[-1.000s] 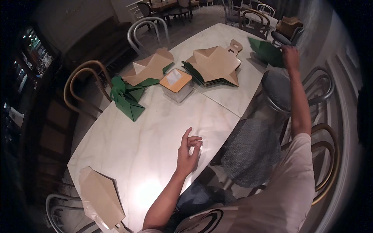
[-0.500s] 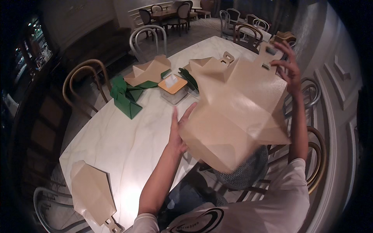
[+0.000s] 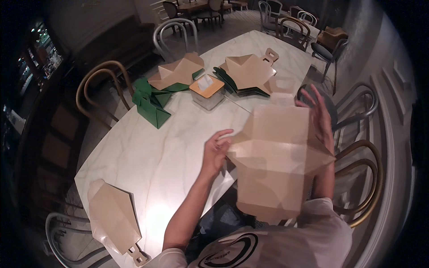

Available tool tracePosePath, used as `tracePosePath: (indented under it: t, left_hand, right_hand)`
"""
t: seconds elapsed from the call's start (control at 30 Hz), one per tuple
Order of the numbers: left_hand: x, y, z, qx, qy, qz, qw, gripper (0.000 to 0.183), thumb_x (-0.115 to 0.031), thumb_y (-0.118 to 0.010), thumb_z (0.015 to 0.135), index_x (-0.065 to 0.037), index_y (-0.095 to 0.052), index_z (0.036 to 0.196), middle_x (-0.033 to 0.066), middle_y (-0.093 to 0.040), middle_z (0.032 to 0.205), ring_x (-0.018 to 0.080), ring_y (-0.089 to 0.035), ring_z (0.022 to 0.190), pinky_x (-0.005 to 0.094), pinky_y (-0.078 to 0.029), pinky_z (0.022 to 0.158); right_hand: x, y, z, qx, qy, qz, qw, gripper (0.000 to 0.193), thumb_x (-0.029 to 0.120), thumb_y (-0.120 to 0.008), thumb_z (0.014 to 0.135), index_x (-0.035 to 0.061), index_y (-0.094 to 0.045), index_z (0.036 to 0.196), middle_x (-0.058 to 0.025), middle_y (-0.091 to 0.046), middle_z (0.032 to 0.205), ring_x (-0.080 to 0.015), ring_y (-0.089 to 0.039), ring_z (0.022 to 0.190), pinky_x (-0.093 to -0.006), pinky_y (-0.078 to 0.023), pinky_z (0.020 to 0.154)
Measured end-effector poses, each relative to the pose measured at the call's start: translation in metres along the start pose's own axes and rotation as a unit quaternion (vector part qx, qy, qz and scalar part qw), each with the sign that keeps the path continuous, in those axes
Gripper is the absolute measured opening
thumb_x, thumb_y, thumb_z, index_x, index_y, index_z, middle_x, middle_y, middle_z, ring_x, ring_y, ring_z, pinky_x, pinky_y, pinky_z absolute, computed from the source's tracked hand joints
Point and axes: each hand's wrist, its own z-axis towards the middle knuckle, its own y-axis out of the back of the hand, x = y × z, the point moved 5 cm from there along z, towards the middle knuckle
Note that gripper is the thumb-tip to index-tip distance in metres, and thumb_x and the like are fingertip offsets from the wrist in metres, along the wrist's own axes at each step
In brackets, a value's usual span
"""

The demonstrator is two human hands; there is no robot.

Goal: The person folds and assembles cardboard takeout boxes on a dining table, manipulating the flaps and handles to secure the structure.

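Head view now — and here's the unfolded brown carton blank (image 3: pixel 275 156), right of centre in the frame, its handle tab pointing up! Left hand (image 3: pixel 214 155), fingers bent, sits at its left flap; whether it grips, I can't tell. Right hand (image 3: pixel 322 118) — fingers spread wide, beside the right edge. Upper centre, stacked carton blanks (image 3: pixel 246 71) lie on the marble table (image 3: pixel 134 163), near the tissue box (image 3: pixel 208 93).
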Motion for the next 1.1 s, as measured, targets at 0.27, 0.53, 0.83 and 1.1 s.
tracePosePath:
  t: [0.27, 0.53, 0.83, 1.1]
  left_hand:
    - [-0.044, 0.015, 0.041, -0.041, -0.086, 0.078, 0.992, 0.03, -0.013, -0.065, 0.102, -0.001, -0.063, 0.13, 0.005, -0.074, 0.097, 0.0081, -0.066, 0.084, 0.0232, -0.053, 0.072]
    - [-0.055, 0.039, 0.051, -0.137, -0.098, -0.033, 0.985, 0.051, -0.043, -0.042, 0.111, -0.004, -0.051, 0.142, 0.0158, -0.062, 0.133, 0.023, -0.066, 0.106, 0.0351, -0.058, 0.081]
    - [0.032, 0.041, 0.019, -0.056, -0.091, 0.163, 0.981, 0.032, -0.004, -0.056, 0.102, 0.001, -0.059, 0.133, 0.0097, -0.071, 0.102, 0.0131, -0.068, 0.088, 0.0273, -0.056, 0.081]
    - [0.034, 0.06, 0.017, -0.086, -0.084, 0.164, 0.979, 0.033, -0.003, -0.061, 0.1, -0.001, -0.059, 0.133, 0.0082, -0.072, 0.098, 0.0136, -0.069, 0.085, 0.0284, -0.056, 0.081]
  right_hand:
    - [-0.019, 0.006, -0.08, -0.139, -0.228, -0.466, 0.844, 0.046, 0.021, -0.07, 0.1, -0.0018, -0.061, 0.138, -0.0027, -0.068, 0.12, -0.0101, -0.06, 0.105, -0.0286, -0.048, 0.094]
    - [-0.013, 0.057, 0.036, -0.254, 0.008, -0.34, 0.905, 0.038, 0.008, -0.062, 0.099, -0.0052, -0.061, 0.135, -0.0071, -0.075, 0.106, -0.0109, -0.068, 0.09, -0.0276, -0.053, 0.081]
    - [-0.083, 0.082, 0.151, -0.349, 0.145, -0.782, 0.495, 0.064, 0.028, -0.072, 0.093, -0.0017, -0.051, 0.146, -0.0271, -0.06, 0.138, -0.0365, -0.061, 0.126, -0.051, -0.047, 0.108]
    - [-0.185, -0.031, 0.183, 0.145, 0.039, -0.69, 0.708, 0.049, 0.031, -0.072, 0.093, 0.0032, -0.063, 0.133, -0.0187, -0.066, 0.129, -0.0362, -0.06, 0.123, -0.047, -0.045, 0.106]
